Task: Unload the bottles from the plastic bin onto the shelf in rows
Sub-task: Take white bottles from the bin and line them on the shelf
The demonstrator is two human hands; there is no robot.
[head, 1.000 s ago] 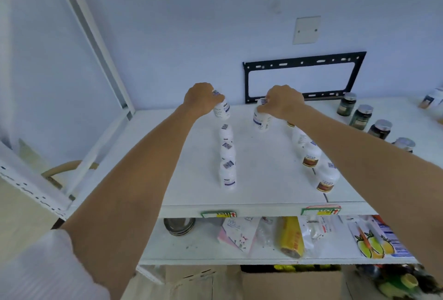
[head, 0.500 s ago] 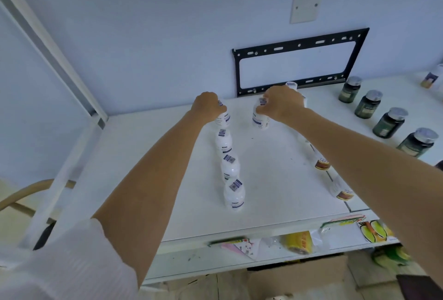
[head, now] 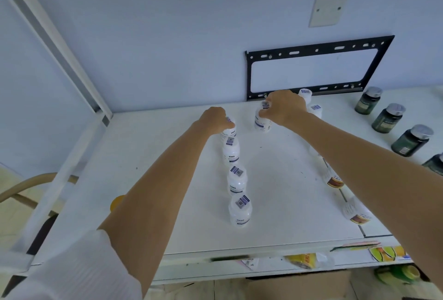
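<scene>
- Head view: both hands reach to the back of the white shelf, each curled over the top of a small white bottle.
- Left hand grasps the rearmost left bottle, its fingers wrapped round the cap; that bottle stands upright at the far end of a row.
- Behind-to-front, the left row continues with three more white bottles, upright, close together, with barcode stickers on their caps and blue print on their labels.
- Right hand grasps a second white bottle from above; it stands on the shelf apart from the left row, with bare surface between.
- Two further white bottles stand just behind the right hand, near the wall.
- Right forearm partly hides another row of white bottles with brown-orange labels; how many there are cannot be told.
- Dark green jars with silver lids stand in a diagonal line at the right side of the shelf, well apart from the white bottles.
- Contents of the bottles and jars cannot be seen.
- Behind the shelf, a black metal bracket frame is fixed to the pale blue wall, with a blank wall plate above it.
- White shelf uprights run along the left side.
- Below the front edge, a lower shelf holds packets, and a cardboard box sits beneath.
</scene>
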